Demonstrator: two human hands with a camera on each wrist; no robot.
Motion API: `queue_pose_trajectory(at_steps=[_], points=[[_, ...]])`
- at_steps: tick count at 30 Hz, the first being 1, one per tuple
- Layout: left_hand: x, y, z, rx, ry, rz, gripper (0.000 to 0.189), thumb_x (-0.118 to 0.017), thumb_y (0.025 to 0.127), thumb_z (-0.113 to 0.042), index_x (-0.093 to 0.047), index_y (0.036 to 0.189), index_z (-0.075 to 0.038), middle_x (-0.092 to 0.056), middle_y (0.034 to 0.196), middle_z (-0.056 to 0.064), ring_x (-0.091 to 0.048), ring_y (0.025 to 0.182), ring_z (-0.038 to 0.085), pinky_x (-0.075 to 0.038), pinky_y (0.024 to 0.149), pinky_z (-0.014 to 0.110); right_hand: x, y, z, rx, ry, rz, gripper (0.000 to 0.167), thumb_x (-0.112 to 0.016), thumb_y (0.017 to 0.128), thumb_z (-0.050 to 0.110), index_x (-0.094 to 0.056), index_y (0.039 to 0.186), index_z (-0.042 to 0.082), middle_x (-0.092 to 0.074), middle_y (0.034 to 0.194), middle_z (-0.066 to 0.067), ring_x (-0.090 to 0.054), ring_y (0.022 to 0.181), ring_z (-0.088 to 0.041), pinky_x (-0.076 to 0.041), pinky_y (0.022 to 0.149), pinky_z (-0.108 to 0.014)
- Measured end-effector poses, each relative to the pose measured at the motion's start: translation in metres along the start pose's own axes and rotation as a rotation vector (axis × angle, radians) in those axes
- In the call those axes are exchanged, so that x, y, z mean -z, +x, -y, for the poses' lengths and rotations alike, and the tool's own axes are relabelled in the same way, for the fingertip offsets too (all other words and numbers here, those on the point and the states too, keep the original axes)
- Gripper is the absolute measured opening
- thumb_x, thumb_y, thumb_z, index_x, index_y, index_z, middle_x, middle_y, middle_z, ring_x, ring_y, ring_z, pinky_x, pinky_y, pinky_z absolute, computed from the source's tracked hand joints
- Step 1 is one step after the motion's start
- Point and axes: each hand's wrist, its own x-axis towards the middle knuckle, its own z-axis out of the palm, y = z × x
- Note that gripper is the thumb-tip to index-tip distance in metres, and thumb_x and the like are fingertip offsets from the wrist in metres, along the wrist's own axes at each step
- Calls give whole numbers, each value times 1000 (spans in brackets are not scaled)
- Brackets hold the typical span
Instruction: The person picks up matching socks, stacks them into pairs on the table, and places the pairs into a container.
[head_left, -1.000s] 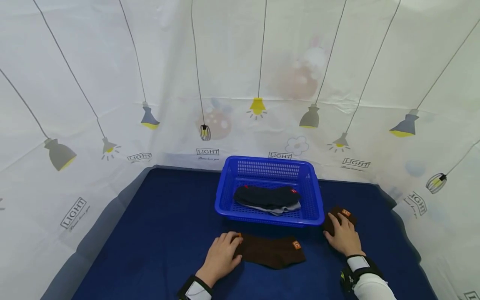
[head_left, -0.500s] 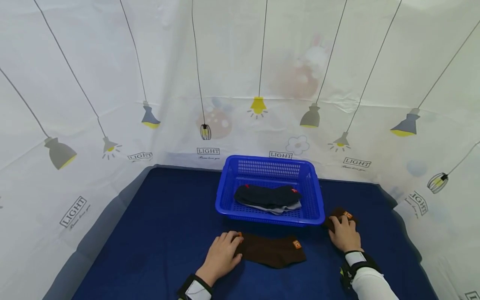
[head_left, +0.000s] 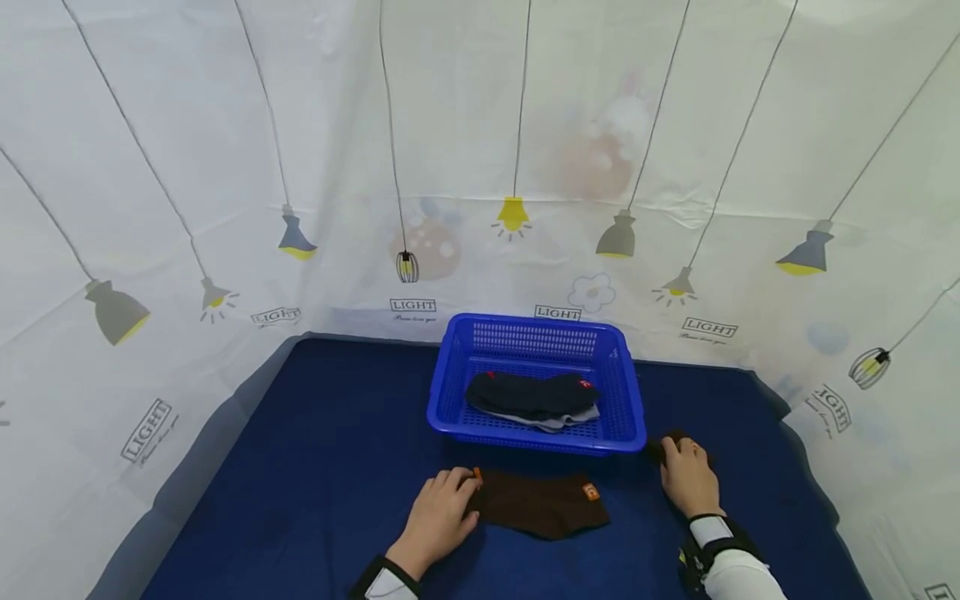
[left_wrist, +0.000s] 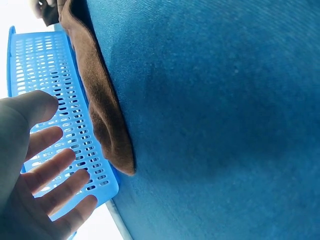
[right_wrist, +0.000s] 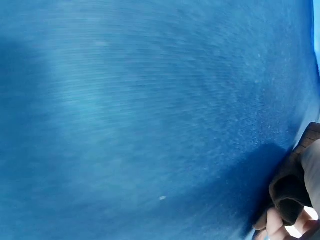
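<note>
In the head view a brown sock with orange tags lies flat in front of the basket. My left hand is at the sock's left end; the left wrist view shows its fingers spread and relaxed, with nothing held. To the right of the basket, my right hand grips a second brown sock, bunched between thumb and curled fingers. Most of that sock is hidden under the hand in the head view.
A blue plastic basket stands at the back middle of the dark blue cloth. Inside it lie dark socks with red tags over a light grey one. A white lamp-printed curtain encloses the back and sides.
The right hand's fingers have curled in and gathered up the right brown sock, whose orange tag is now mostly covered. The left hand and its nearby sock have stayed put.
</note>
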Motion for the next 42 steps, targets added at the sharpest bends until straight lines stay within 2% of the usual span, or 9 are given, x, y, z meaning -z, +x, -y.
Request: queue_pose_trajectory(at_steps=[8, 17, 30, 35, 42], points=[[4, -2, 0, 34, -10, 32, 39, -73, 73, -30, -63, 108, -17, -56, 108, 0, -54, 94, 19, -44, 74, 37, 10, -21, 13, 65, -6, -95, 34, -70, 73, 5, -55, 104, 3, -52, 91, -21, -51, 86, -43, -44, 53, -53], [4, 1, 1, 20, 0, 22, 40, -74, 73, -30, -62, 109, -17, -56, 108, 1, -54, 93, 19, -44, 74, 36, 16, -34, 34, 97, -19, -129, 35, -74, 69, 5, -57, 100, 4, -52, 87, -16, -50, 75, -34, -44, 50, -45], [1, 0, -1, 17, -8, 21, 38, -73, 73, -29, -63, 108, -18, -56, 108, 0, -54, 93, 19, -44, 75, 37, 13, -56, 64, 104, -29, -96, 33, -75, 69, 8, -59, 97, 8, -50, 83, -9, -47, 69, -25, -42, 51, -37], [2, 1, -1, 7, -13, 9, 39, -74, 73, -29, -63, 108, -17, -56, 109, 1, -54, 92, 19, -45, 74, 37, 13, -59, 78, 133, -30, -111, 34, -76, 67, 8, -60, 96, 9, -49, 81, -8, -45, 67, -23, -39, 50, -34], [4, 2, -2, -7, -17, 0, 39, -74, 73, -29, -63, 108, -17, -57, 109, 2, -54, 92, 19, -44, 72, 35, 12, -57, 100, 169, -32, -99, 35, -76, 67, 9, -60, 98, 11, -51, 83, -7, -47, 69, -23, -41, 52, -34]])
